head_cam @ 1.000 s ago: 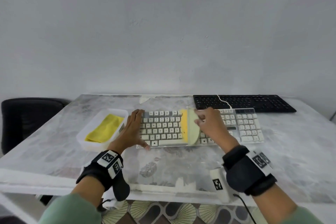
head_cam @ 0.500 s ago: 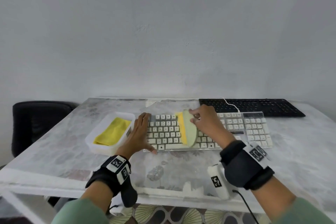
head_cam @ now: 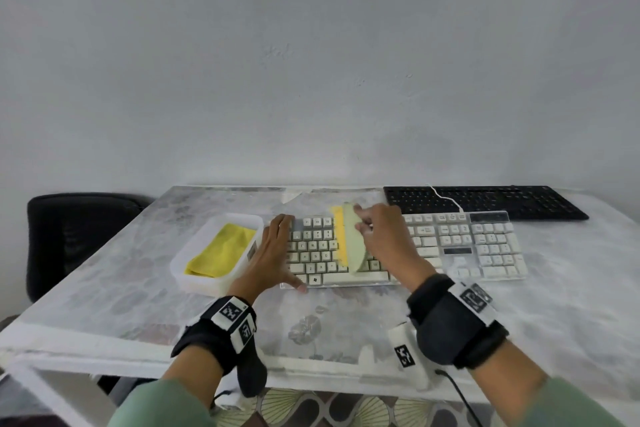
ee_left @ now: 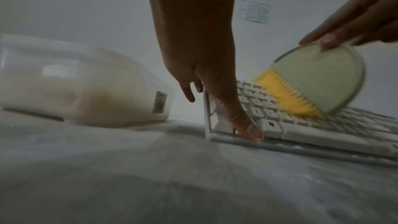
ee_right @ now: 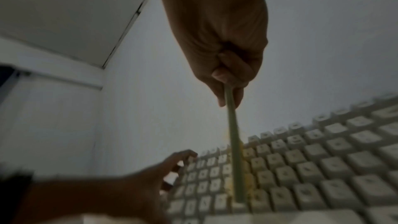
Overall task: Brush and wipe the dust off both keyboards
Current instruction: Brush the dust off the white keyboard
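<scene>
The right hand [head_cam: 384, 239] pinched a half-round yellow-bristled brush [head_cam: 349, 243] on the white keyboard [head_cam: 450, 246]; the left hand [head_cam: 273, 253], fingers spread and holding nothing, braced its left end.

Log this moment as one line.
right hand: sweeping brush on white keyboard | left hand: steadying its end | black keyboard: untouched

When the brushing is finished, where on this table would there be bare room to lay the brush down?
Bare table lies in front of the white keyboard, and more at its right end. It is crowded on the left, where the left hand sits between that keyboard and the tray, and behind, by the black keyboard.
</scene>
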Motion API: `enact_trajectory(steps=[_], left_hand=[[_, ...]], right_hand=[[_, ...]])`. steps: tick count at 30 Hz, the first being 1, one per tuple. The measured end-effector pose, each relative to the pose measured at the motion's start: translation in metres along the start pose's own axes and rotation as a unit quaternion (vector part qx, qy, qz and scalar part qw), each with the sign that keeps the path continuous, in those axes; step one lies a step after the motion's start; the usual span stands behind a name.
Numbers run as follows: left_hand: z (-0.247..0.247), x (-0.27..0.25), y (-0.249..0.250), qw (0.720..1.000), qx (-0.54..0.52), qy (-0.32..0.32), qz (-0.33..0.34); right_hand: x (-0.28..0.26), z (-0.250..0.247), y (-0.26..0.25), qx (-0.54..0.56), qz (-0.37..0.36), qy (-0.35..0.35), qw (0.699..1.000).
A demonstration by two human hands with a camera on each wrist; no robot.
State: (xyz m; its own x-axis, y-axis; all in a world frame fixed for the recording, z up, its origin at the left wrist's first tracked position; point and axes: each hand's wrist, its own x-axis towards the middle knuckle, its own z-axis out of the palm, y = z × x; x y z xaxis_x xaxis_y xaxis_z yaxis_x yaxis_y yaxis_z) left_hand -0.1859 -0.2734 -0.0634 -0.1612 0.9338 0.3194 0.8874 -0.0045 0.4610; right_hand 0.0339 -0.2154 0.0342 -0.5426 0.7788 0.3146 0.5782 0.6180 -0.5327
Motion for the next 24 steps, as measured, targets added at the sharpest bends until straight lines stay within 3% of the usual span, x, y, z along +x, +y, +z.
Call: enact_trajectory(steps=[6, 11, 16, 20, 24], left_hand=[[-0.001, 0.001, -0.003, 1.000, -0.011, 0.001, 0.005], [-0.002, -0.001, 0.002, 1.000, -0.004, -0.005, 0.003], [-0.003, 0.001, 0.002, 1.000, -0.007, -0.023, -0.007], [-0.004, 0.000, 0.002, 0.999, 0.006, -0.030, -0.019], [-0.004, -0.003, 0.004, 0.999, 0.023, -0.025, -0.019]], right_hand=[[-0.028, 0.004, 0.006, -0.023, 0.025, -0.103, 0.994], [0.004, -0.012, -0.025, 0.009, -0.003, 0.011, 1.000], [-0.024, 0.028, -0.023, -0.037, -0.019, -0.050, 0.998], [-0.025, 0.019, -0.027, -0.041, 0.003, -0.100, 0.994], [0.010, 0.001, -0.048, -0.035, -0.006, -0.009, 0.999]])
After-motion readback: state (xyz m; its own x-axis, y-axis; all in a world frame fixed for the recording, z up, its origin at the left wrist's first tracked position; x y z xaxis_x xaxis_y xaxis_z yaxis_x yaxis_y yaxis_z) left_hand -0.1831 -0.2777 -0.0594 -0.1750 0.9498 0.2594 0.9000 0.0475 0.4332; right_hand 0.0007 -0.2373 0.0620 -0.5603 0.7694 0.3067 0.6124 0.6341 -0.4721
